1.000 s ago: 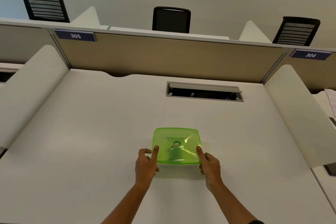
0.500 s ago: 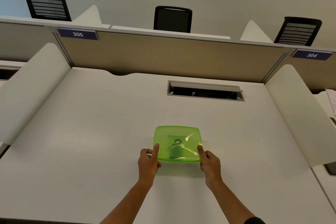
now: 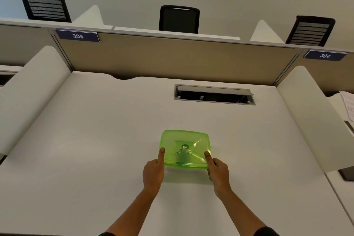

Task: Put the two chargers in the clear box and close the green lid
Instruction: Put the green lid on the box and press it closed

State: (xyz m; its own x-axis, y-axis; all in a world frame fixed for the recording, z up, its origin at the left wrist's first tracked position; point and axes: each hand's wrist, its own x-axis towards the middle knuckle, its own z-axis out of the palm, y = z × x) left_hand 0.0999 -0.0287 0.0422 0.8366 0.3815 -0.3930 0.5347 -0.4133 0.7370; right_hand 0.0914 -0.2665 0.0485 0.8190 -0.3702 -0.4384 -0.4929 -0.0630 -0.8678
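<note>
- On the counter (image 3: 95, 140), straight ahead of you, the green lid (image 3: 184, 149) sits on the clear box, which is almost fully hidden beneath it. The chargers cannot be made out through the tinted plastic; judge them inside, not confirmed.
- Your left hand (image 3: 153, 173) is at the lid's near-left corner: index finger stretched along the left edge, remaining fingers (image 3: 148, 170) curled into the palm, grasping nothing.
- Your right hand (image 3: 219, 172) mirrors it at the near-right corner: index finger on the right edge, other fingers folded, nothing held.
- Step in hand, as it reads: seating the lid. Only the near corners are under pressure.
- Press straight down, not forward, or the box may slide toward the cable hatch (image 3: 214, 95).
- Work round the rim: near corners first, then run both index fingers up the sides to the far corners.
- Whether the far edge is fully down cannot be told from this angle; check it by feel.
- Keep one hand bracing the box while the other presses, since the counter looks smooth.
- Nothing else lies near the box.
</note>
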